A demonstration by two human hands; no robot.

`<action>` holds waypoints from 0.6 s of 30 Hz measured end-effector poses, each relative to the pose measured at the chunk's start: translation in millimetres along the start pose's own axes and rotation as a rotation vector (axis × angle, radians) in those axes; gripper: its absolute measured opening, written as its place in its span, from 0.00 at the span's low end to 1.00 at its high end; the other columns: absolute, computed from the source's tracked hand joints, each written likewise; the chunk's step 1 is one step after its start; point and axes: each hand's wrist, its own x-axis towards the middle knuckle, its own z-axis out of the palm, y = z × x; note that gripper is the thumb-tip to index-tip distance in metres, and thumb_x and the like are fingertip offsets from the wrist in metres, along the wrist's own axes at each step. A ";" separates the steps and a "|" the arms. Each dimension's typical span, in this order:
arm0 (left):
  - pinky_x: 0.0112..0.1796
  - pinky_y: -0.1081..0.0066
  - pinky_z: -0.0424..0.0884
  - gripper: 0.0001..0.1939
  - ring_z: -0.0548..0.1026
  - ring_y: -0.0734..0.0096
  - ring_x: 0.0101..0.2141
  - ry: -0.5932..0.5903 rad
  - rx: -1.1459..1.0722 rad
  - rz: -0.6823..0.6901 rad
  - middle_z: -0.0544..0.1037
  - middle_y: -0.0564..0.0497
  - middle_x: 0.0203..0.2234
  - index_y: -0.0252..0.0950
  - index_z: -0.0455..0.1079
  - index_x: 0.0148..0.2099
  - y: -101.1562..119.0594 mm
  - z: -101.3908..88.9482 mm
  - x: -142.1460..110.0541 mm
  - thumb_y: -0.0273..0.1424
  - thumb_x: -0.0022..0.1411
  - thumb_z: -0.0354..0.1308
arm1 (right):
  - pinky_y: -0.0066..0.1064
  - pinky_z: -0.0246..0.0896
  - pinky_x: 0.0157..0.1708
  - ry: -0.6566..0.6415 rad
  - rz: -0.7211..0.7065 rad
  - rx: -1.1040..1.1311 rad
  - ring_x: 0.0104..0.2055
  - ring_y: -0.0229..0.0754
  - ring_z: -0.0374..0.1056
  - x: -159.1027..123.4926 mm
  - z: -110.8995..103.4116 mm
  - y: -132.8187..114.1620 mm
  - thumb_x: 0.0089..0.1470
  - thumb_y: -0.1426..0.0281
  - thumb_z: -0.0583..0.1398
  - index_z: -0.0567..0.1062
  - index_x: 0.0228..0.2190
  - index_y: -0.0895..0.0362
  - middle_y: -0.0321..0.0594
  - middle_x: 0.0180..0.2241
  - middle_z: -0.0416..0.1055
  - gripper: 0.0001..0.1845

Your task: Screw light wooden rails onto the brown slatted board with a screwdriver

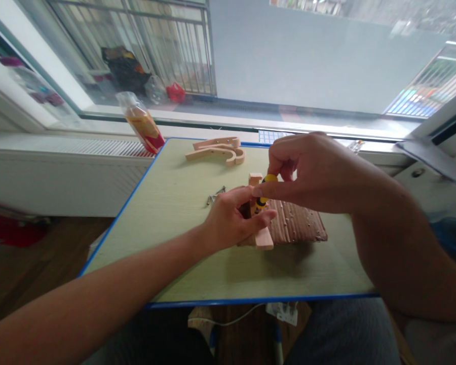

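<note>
A yellow-and-black screwdriver (263, 192) stands nearly upright, its handle pinched from above by my right hand (307, 170). My left hand (233, 215) is closed about a pale wooden hook (264, 238), with the thumb across it and the fingers near the screwdriver. That hook lies over a brown ridged wooden board (298, 223) dotted with small holes or nail heads. The screwdriver's tip is hidden behind my left hand. Just left of the fingers, several loose screws (215, 195) lie on the table.
More pale wooden hooks (216, 151) rest at the far side of the blue-edged table (167, 213). A bottle with a yellow-red label (142, 124) leans beyond its far left corner, near the radiator (57, 172). A window runs behind.
</note>
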 end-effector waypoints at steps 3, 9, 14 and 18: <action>0.28 0.72 0.65 0.11 0.67 0.75 0.26 -0.008 0.012 0.074 0.71 0.55 0.25 0.34 0.79 0.40 -2.4 -1.3 0.7 0.38 0.69 0.65 | 0.35 0.53 0.27 -0.047 -0.006 0.037 0.28 0.37 0.65 -1.5 -2.4 5.6 0.54 0.54 0.70 0.77 0.27 0.54 0.34 0.26 0.74 0.17; 0.30 0.72 0.66 0.09 0.71 0.74 0.29 -0.021 0.043 0.089 0.76 0.53 0.27 0.36 0.79 0.41 -0.5 -3.6 2.8 0.36 0.71 0.63 | 0.33 0.65 0.37 -0.156 -0.129 0.280 0.38 0.40 0.74 -3.9 -12.3 16.3 0.59 0.63 0.68 0.83 0.48 0.54 0.38 0.41 0.82 0.16; 0.29 0.72 0.68 0.12 0.71 0.73 0.28 -0.022 0.059 0.039 0.78 0.52 0.28 0.35 0.80 0.42 -0.4 -1.4 1.9 0.40 0.69 0.66 | 0.33 0.61 0.36 -0.179 -0.181 0.191 0.35 0.38 0.72 -6.0 -16.8 12.7 0.59 0.70 0.65 0.85 0.41 0.54 0.37 0.38 0.82 0.09; 0.28 0.72 0.67 0.16 0.70 0.74 0.27 -0.005 0.056 -0.008 0.77 0.52 0.28 0.35 0.79 0.42 0.7 2.4 2.9 0.42 0.62 0.72 | 0.33 0.59 0.36 -0.169 -0.176 0.089 0.36 0.39 0.72 -10.2 -21.0 5.9 0.60 0.70 0.64 0.84 0.40 0.54 0.37 0.39 0.82 0.09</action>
